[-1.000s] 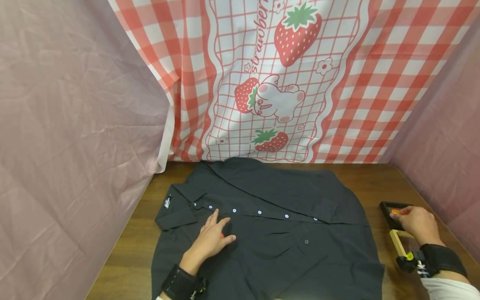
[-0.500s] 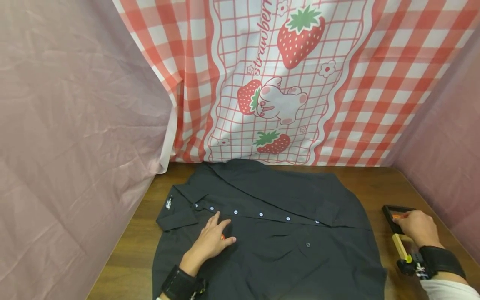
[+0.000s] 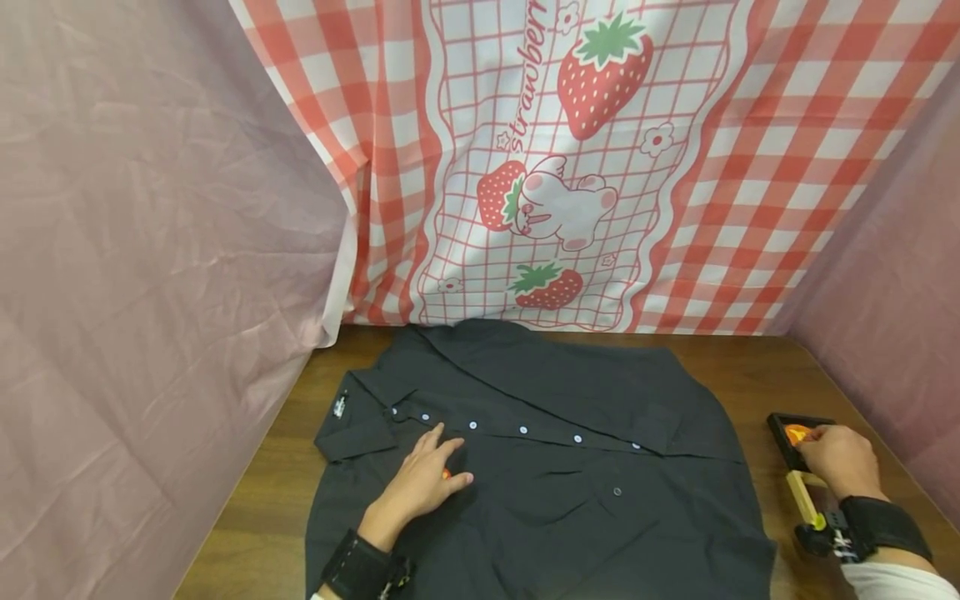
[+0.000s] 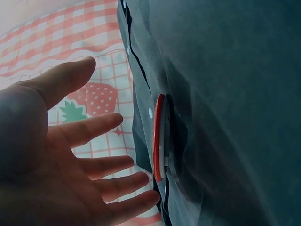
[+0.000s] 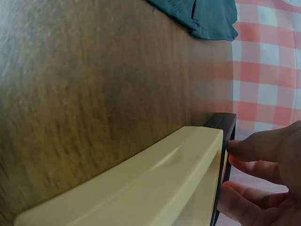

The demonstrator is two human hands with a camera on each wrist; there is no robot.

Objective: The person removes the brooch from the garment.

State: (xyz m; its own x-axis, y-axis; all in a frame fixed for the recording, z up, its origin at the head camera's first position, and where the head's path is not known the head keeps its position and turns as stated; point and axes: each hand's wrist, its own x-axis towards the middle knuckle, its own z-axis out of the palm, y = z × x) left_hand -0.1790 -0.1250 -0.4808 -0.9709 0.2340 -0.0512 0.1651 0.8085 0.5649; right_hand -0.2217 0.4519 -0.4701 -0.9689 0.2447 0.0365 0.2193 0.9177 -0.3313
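A dark button-up shirt (image 3: 555, 517) lies spread with its collar (image 3: 360, 433) at the left. My left hand (image 3: 423, 479) is over its front, fingers spread and straight. Partly hidden below that hand is a red-rimmed flat piece (image 4: 159, 136), seen edge-on against the cloth in the left wrist view. At the right, my right hand (image 3: 843, 458) has its bent fingertips inside a small black tray (image 3: 783, 446), at a flat orange piece (image 3: 797, 433). I cannot tell whether thumb and fingers pinch that piece, as the hand partly covers it.
A cream tray (image 5: 183, 165) adjoins the black one, nearer to me. Both stand on the brown wooden table (image 3: 255, 500). A strawberry-print checked cloth (image 3: 697, 233) hangs behind the table, with pinkish cloths (image 3: 165, 250) at both sides.
My right hand has shifted slightly right and down in the head view, and more of the orange piece shows beside its fingertips. My left hand stays over the shirt.
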